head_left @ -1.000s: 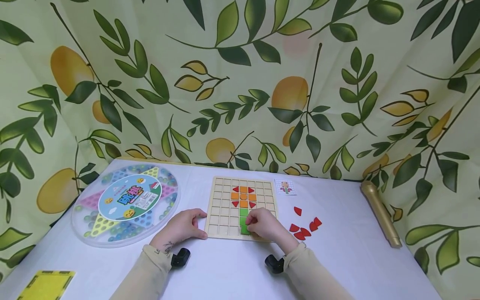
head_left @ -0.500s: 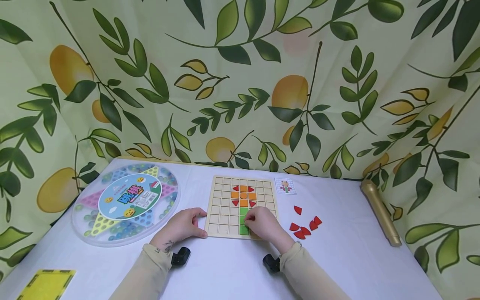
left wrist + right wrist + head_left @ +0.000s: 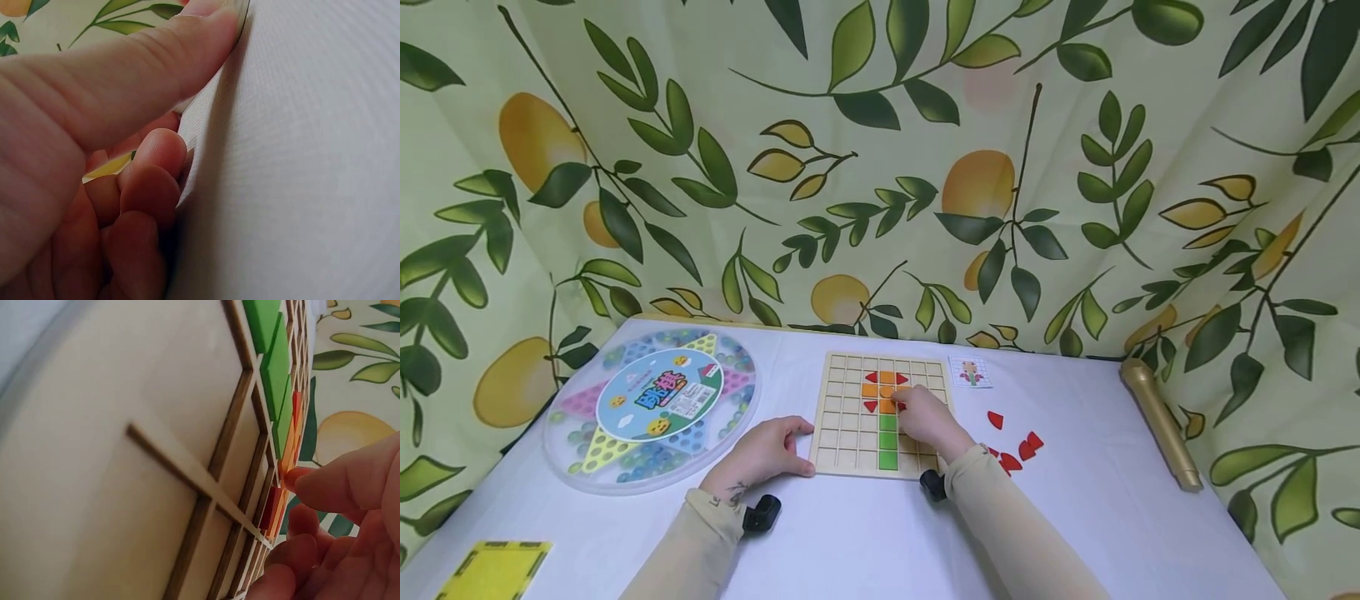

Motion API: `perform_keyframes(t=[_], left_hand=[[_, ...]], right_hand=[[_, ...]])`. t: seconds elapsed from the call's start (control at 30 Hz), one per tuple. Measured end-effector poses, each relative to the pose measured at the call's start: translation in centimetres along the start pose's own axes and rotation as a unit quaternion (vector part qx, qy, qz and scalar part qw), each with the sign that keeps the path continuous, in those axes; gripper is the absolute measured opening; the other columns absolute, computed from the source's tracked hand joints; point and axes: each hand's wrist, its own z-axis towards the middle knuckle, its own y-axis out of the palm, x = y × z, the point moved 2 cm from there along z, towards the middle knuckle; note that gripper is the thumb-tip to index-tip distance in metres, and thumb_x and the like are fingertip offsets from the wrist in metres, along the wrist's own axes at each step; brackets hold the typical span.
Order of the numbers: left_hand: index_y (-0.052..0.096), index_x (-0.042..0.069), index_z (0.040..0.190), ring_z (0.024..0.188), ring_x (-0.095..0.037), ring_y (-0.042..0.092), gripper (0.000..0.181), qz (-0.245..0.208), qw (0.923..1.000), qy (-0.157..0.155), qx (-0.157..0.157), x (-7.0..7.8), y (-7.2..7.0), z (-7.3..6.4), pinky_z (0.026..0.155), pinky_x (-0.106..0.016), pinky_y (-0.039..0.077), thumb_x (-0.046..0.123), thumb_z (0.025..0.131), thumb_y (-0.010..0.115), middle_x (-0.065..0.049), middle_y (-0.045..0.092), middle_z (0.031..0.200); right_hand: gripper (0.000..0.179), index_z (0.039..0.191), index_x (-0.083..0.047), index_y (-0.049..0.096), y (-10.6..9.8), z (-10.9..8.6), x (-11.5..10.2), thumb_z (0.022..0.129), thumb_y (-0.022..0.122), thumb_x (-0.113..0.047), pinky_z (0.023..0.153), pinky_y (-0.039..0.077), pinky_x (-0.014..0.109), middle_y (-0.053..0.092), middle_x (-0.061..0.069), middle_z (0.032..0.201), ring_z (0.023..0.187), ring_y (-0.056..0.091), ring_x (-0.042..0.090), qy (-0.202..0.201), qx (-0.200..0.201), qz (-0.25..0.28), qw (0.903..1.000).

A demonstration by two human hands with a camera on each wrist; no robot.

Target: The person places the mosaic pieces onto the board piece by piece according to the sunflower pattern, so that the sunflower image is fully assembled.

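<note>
A wooden grid board (image 3: 837, 417) lies on the white-covered table. Square green tiles (image 3: 888, 442) run up a column, with orange tiles (image 3: 887, 377) and small red pieces (image 3: 871, 377) beyond. My left hand (image 3: 763, 454) rests its thumb and a finger against the board's left edge; the left wrist view shows its thumb on the edge, the other fingers bent. Over the board, my right hand (image 3: 928, 421) touches the orange tiles with its fingertips and covers part of the pattern. In the right wrist view, thumb and finger meet at an orange tile (image 3: 289, 447).
Loose red pieces (image 3: 1010, 461) lie right of the board, partly behind the right sleeve. A small pattern card (image 3: 971, 372) sits by its upper right corner. A round marble game box (image 3: 658, 396), a yellow square (image 3: 496, 571) and a gold tube (image 3: 1161, 425) lie further out.
My right hand has moved up the board from the green tiles to the orange ones, uncovering the green column. The left hand stays at the board's edge.
</note>
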Motion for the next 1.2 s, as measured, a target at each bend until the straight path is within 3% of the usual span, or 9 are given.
perform_keyframes(t=[0.2, 0.4, 0.53, 0.7, 0.87, 1.07, 1.2], left_hand=[[0.063, 0.013, 0.11, 0.054, -0.015, 0.042, 0.056, 0.004, 1.0, 0.008, 0.003, 0.1, -0.1, 0.0, 0.052, -0.026, 0.032, 0.019, 0.059, 0.085, -0.001, 0.047, 0.063], [0.063, 0.013, 0.109, 0.054, -0.015, 0.042, 0.055, 0.001, 1.0, 0.007, 0.003, 0.1, 0.0, 0.0, 0.052, -0.027, 0.032, 0.019, 0.059, 0.085, -0.002, 0.047, 0.062], [0.063, 0.013, 0.109, 0.054, -0.014, 0.041, 0.055, 0.006, 0.9999, 0.012, 0.004, 0.1, 0.0, 0.1, 0.052, -0.026, 0.032, 0.019, 0.06, 0.085, -0.001, 0.047, 0.062], [0.063, 0.014, 0.109, 0.055, -0.014, 0.042, 0.055, 0.006, 0.9999, 0.012, 0.003, 0.0, -0.1, 0.2, 0.053, -0.026, 0.032, 0.02, 0.059, 0.085, -0.001, 0.047, 0.062], [0.063, 0.013, 0.11, 0.055, -0.014, 0.042, 0.056, -0.006, 0.9999, 0.007, 0.005, -0.1, -0.2, 0.0, 0.052, -0.026, 0.032, 0.018, 0.059, 0.086, -0.002, 0.048, 0.062], [0.063, 0.014, 0.109, 0.054, -0.014, 0.042, 0.055, -0.007, 0.9999, 0.009, 0.003, -0.2, 0.1, 0.0, 0.052, -0.026, 0.032, 0.018, 0.059, 0.085, -0.001, 0.048, 0.062], [0.063, 0.014, 0.109, 0.054, -0.014, 0.042, 0.055, -0.003, 0.9999, 0.011, 0.006, -0.2, 0.1, 0.1, 0.052, -0.026, 0.032, 0.019, 0.059, 0.086, -0.001, 0.047, 0.062]], right_hand=[[0.042, 0.122, -0.008, 0.06, -0.2, 0.1, 0.1, 0.083, 0.049, 0.001, 0.087, 0.04, 0.039, 0.056, 0.014, 0.116, 0.092, 0.047, 0.024, 0.011, 0.0, 0.016, 0.9998], [0.033, 0.119, -0.005, 0.06, -2.1, -0.6, 1.4, 0.087, 0.054, -0.007, 0.079, 0.044, 0.037, 0.059, 0.012, 0.105, 0.087, 0.05, 0.023, 0.027, 0.051, 0.059, 0.9966], [0.028, 0.112, -0.002, 0.063, -4.3, -1.5, 4.3, 0.086, 0.057, -0.009, 0.074, 0.045, 0.037, 0.061, 0.011, 0.095, 0.082, 0.052, 0.023, 0.057, 0.081, 0.063, 0.9931], [0.031, 0.114, 0.001, 0.06, -6.0, -3.1, 9.1, 0.086, 0.059, -0.011, 0.079, 0.047, 0.041, 0.06, 0.017, 0.101, 0.089, 0.052, 0.028, 0.141, 0.082, 0.057, 0.985], [0.039, 0.117, 0.002, 0.058, -5.7, -3.8, 12.1, 0.084, 0.066, -0.018, 0.072, 0.051, 0.035, 0.059, 0.019, 0.104, 0.088, 0.052, 0.027, 0.195, 0.062, 0.05, 0.9776], [0.035, 0.111, 0.003, 0.061, -5.0, -3.7, 12.7, 0.081, 0.068, -0.012, 0.069, 0.049, 0.034, 0.061, 0.017, 0.098, 0.083, 0.052, 0.026, 0.195, 0.052, 0.025, 0.9791], [0.026, 0.103, 0.002, 0.058, -5.0, -3.7, 12.6, 0.081, 0.068, -0.009, 0.063, 0.047, 0.031, 0.058, 0.015, 0.091, 0.08, 0.051, 0.026, 0.196, 0.057, 0.036, 0.9784]])
